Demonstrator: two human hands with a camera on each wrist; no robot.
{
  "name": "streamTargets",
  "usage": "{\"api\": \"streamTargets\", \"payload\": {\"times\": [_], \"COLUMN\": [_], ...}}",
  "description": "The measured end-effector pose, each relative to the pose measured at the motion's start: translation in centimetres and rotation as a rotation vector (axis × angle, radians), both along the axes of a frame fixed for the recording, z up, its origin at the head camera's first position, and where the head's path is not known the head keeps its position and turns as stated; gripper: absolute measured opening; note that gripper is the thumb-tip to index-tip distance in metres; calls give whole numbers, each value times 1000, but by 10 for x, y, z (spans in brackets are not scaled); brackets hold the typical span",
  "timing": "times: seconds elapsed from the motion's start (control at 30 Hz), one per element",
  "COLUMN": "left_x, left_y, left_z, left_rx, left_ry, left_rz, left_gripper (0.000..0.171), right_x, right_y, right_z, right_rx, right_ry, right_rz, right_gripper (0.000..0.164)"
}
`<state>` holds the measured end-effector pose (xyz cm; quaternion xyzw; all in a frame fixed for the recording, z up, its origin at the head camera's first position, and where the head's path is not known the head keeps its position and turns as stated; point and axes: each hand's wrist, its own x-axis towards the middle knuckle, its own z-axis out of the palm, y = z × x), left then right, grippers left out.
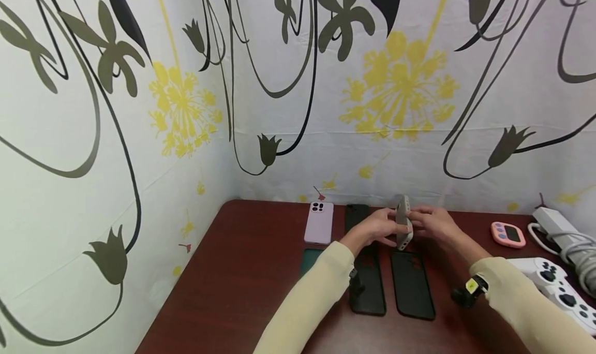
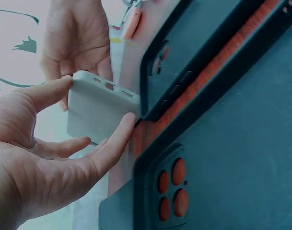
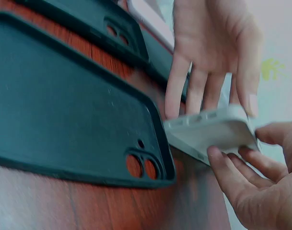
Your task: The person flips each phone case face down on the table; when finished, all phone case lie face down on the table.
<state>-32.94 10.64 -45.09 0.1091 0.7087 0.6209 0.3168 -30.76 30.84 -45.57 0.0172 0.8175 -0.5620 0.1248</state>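
A pale grey phone case (image 1: 402, 223) stands on edge between both hands, with port cutouts along its short edge. My left hand (image 1: 378, 226) pinches it from the left, thumb on one side and fingers on the other. From the right, my right hand (image 1: 436, 222) holds the same case (image 3: 215, 136) by its sides. Just below lie two black phone cases, one on the right (image 1: 413, 286) and one on the left (image 1: 369, 289), with the tabletop showing through their camera holes. The left wrist view shows the grey case (image 2: 99, 108) close to the right black case's end.
Behind the left arm lie a dark green case (image 1: 309, 260), partly hidden, and another black case (image 1: 356, 214). A lilac phone or case (image 1: 319, 223) lies at the back. To the right are a pink device (image 1: 507, 234), a white game controller (image 1: 554, 281) and a corded white adapter (image 1: 556, 224).
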Motion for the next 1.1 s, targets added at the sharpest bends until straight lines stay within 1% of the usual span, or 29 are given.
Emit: {"api": "streamTargets", "payload": {"times": [0.1,0.23,0.37,0.5,0.6,0.8,0.93,1.0,1.1], "left_x": [2,4,4,4,4,5,4,4,5], "left_y": [4,7,10,11,11,13,12,12,12], "left_z": [-2,-5,-7,-9,-10,-14,-16,-16,-16], "left_rx": [-48,-86,-79,-68,-64,-40,-28,-28,-35], "left_ry": [33,37,41,37,37,64,85,88,95], "left_rz": [13,39,56,82,98,146,189,209,215], "left_gripper": [68,70,66,58,57,71,66,62,56], "right_x": [6,12,14,15,16,17,15,15,15], "right_y": [-1,-2,-3,-3,-2,3,4,4,6], "right_z": [1,0,-1,-1,0,3,1,-1,-3], "right_rx": [3,-27,-38,-22,-29,-103,-148,-170,-192], "right_ry": [11,16,12,8,13,17,19,11,0], "right_rz": [-37,-71,-116,-163,-180,-170,-170,-185,-215], "right_gripper": [64,62,61,62,63,64,63,63,63]}}
